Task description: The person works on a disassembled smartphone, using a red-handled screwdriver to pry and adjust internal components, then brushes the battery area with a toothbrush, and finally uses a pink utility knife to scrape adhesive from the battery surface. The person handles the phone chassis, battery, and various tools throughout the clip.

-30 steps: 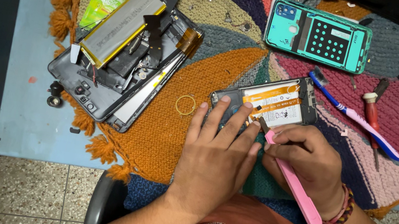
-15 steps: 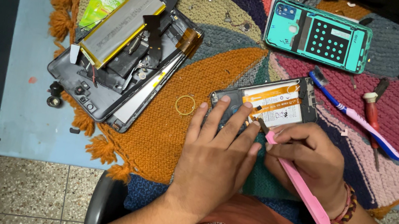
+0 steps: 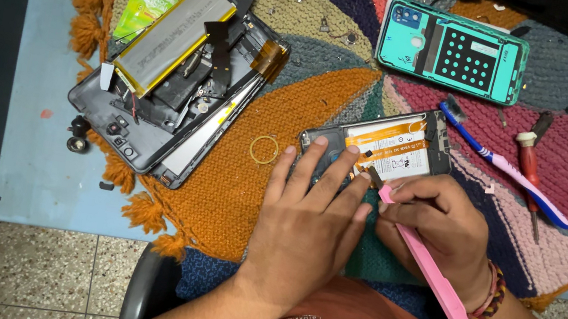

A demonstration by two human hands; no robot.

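opened phone (image 3: 395, 151) lies flat on the mat just beyond both hands, left hand (image 3: 309, 217) fingers spread pressing its near end, right hand (image 3: 440, 230) fingers pinched on a pink pry tool (image 3: 426, 269); judged light, rigid, fragile inside, best held by edges.

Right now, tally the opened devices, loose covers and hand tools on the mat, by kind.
Opened devices: 2, the phone under both hands, the tablet
Loose back covers: 1, teal back cover
Hand tools: 3, pink pry tool in the right hand, toothbrush, red screwdriver
Total: 6
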